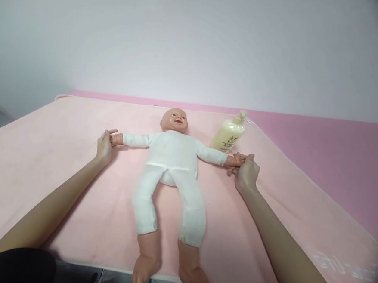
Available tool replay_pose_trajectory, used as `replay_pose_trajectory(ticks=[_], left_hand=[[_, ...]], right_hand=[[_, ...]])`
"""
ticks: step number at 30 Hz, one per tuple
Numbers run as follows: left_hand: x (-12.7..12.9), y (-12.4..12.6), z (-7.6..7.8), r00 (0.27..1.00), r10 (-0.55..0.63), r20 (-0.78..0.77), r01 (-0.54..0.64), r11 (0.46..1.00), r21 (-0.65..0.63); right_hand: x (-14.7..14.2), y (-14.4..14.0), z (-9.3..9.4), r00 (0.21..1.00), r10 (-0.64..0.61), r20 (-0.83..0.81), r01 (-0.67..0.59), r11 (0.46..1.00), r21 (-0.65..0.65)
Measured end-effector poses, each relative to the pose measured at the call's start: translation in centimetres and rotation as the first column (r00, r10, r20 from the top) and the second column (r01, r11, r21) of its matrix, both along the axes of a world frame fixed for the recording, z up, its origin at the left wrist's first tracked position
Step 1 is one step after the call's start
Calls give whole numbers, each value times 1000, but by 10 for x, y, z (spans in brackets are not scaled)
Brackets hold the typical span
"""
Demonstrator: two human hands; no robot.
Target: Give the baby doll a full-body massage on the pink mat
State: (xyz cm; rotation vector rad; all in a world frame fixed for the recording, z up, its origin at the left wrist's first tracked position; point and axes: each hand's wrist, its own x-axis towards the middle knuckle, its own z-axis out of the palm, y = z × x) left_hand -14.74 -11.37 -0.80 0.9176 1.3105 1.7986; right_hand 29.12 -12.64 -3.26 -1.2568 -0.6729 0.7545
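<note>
The doll point(173, 151) lies face up between the two sets of fingers, its arms spread wide toward them, in a white suit with bare feet. The fingers of the left hand point(104, 147) are closed on one small doll hand point(115, 139), with one finger sticking out past it. The fingers of the right hand point(247, 173) are clamped on the other, the thumb over it and fingertips showing beneath. Just beyond the right fingers, near the doll's sleeve, a pale yellow pump bottle point(229, 135) leans in view; whether it truly tilts I cannot tell. Under the fingers spreads a pink towel point(80, 123), and past the right fingers shows the deeper pink worktop point(339, 160).
</note>
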Motion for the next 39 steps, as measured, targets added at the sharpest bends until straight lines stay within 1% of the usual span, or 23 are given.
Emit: replay_pose_trajectory(ticks=[2,6,9,12,14,19,22,25,32,36,39], left_hand=[[-1,1,0,1000,-10,0,10,1000,-6],[-5,4,-4,999,-24,-28,23,1000,-18],[-7,7,-7,999,-33,-24,33,999,-18],[-8,9,-7,999,-28,-18,28,999,-17],[-8,9,-7,999,-23,-30,22,1000,-22],[-9,7,-6,995,-57,-84,54,998,-39],[-11,9,-10,992,-51,-112,48,999,-22],[-12,11,-13,990,-29,-139,30,1000,3],[-14,12,-16,990,-47,-136,49,999,13],[-14,13,-17,992,-45,-119,48,999,15],[-14,14,-16,995,-20,-95,21,1000,10]], right_hand=[[-1,0,1,1000,3,9,-3,1000,-1],[-1,-2,1,996,73,52,-73,997,5],[-1,-3,2,993,103,60,-104,994,20],[-1,-4,4,987,153,54,-153,988,-1],[-2,-4,6,985,163,57,-162,986,-23],[-5,-4,9,985,152,77,-148,988,-54],[-5,-4,8,986,146,80,-141,988,-61],[-4,-4,7,985,160,70,-157,986,-54],[-2,-3,5,988,144,61,-143,990,-22],[-1,-2,6,996,86,12,-86,995,-46],[-2,-1,7,999,28,-37,-31,998,-60]])
